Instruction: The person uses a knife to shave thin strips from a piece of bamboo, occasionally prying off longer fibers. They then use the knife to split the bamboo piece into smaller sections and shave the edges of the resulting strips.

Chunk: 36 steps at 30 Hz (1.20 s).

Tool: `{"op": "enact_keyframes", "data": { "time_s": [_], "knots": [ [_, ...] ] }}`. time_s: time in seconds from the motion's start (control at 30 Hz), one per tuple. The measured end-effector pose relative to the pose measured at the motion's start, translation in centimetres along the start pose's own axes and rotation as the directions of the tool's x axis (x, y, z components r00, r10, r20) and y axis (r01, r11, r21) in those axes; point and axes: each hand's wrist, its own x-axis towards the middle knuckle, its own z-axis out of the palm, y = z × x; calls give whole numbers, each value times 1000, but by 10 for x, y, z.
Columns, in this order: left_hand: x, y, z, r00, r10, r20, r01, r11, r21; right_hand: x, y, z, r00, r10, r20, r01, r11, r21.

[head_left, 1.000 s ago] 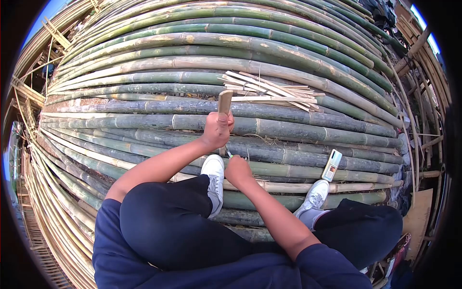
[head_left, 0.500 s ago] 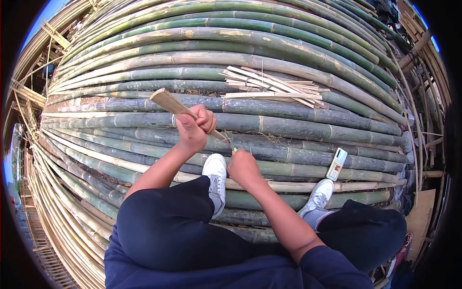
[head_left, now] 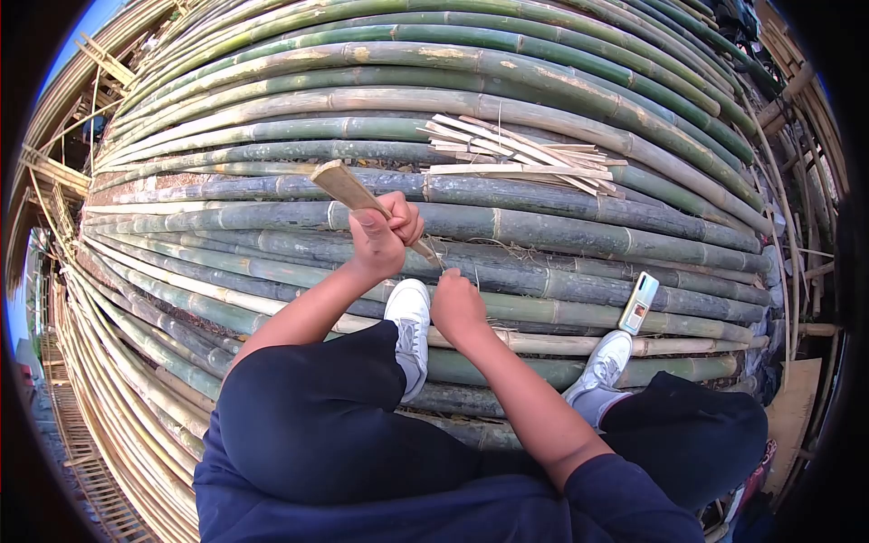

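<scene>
My left hand is closed around a flat split piece of bamboo, which slants from upper left down to the right. Its wide end sticks out above my fingers. The narrow lower end meets a thin knife blade just in front of my right hand. That right hand is a fist around the knife's handle, which the fingers hide now. Both hands are over the bamboo poles, above my left shoe.
A pile of thin split bamboo sticks lies on the poles ahead. Near my right shoe rests a phone. Long pale strips run along the left, and a bamboo framework stands at the right edge.
My left hand and the bamboo piece have shifted to the right and slightly down. The right hand has moved up slightly, and the green on the knife handle is now hidden.
</scene>
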Motion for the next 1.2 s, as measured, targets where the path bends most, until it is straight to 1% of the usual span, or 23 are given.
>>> {"op": "enact_keyframes", "data": {
  "time_s": [0.03, 0.1, 0.23, 0.3, 0.4, 0.47, 0.5, 0.53, 0.57, 0.6, 0.63, 0.7, 0.73, 0.77, 0.8, 0.83, 0.9, 0.97, 1.03, 1.07, 1.1, 1.17, 1.2],
  "knots": [
    [-2, 0, 3, 1000, -2, 31, 1, 1000, 10, 1, 0, -1, 1000, 1, 3, -1, 1000, 0],
    [-4, -2, 5, 999, -2, 32, 1, 1000, 22, 6, -1, -5, 1000, 17, 19, -17, 999, -28],
    [1, -1, 8, 1000, 12, -5, -12, 998, 63, 11, -10, -11, 1000, 8, 31, -5, 997, -76],
    [3, -2, 9, 1000, 11, -8, -11, 998, 69, 16, -13, -7, 996, 73, 45, -72, 997, -21],
    [5, -2, 11, 999, -9, -38, 11, 999, 45, 27, -11, -6, 998, 54, 29, -53, 999, -7],
    [6, -3, 17, 996, 49, -77, -41, 994, 99, 32, -12, -5, 998, 58, 26, -58, 998, 0],
    [8, -3, 16, 996, 50, -71, -43, 994, 99, 34, -12, -4, 998, 63, 23, -63, 998, 5],
    [12, -3, 13, 990, 42, -135, -24, 991, 135, 34, -8, -3, 998, 64, 18, -64, 998, 8],
    [15, -2, 11, 979, 42, -202, -7, 985, 171, 32, -3, -3, 1000, 11, 20, -11, 999, -31],
    [14, -3, 11, 982, 53, -182, -26, 988, 150, 30, 0, -2, 999, -44, 22, 45, 997, -70],
    [12, -5, 11, 982, 64, -177, -37, 988, 151, 26, 0, 1, 999, -49, 12, 50, 996, -71],
    [5, -19, 12, 983, -3, -185, 29, 990, 136, 8, 3, 7, 997, 72, 33, -72, 997, -17],
    [-3, -38, 0, 988, 20, -155, 24, 960, 277, -4, 3, 12, 997, 77, 32, -76, 997, -21],
    [-10, -37, -1, 987, 18, -159, 26, 962, 272, -20, -5, 12, 998, 51, 39, -49, 998, -32],
    [-13, -34, 0, 997, 8, -83, 13, 968, 252, -25, -8, 10, 999, 22, 40, -21, 999, -40],
    [-16, -32, 1, 1000, -8, -7, 9, 973, 232, -24, -7, 10, 999, 28, 44, -26, 999, -39],
    [-4, -7, 8, 1000, -9, -28, 15, 977, 211, -23, -9, 13, 999, 48, 4, -48, 993, 104],
    [5, 8, -1, 998, 52, -31, -48, 993, 105, -18, -6, 6, 999, 32, -26, -29, 995, 99],
    [4, 13, -7, 998, 55, -35, -51, 994, 99, -11, 0, 3, 995, -51, -89, 61, 992, 113],
    [2, 8, -14, 999, 44, 29, -46, 995, 85, -9, 3, 2, 993, -67, -102, 79, 991, 110],
    [2, 4, -18, 995, 36, 94, -43, 997, 72, -6, 5, 0, 992, -70, -102, 81, 991, 107],
    [3, -4, -20, 994, 28, 102, -34, 997, 62, -2, 8, 0, 998, -48, -45, 51, 996, 73],
    [3, -7, -20, 993, 17, 115, -23, 998, 53, -2, 8, 2, 998, -51, -41, 54, 996, 73]
  ]
}}
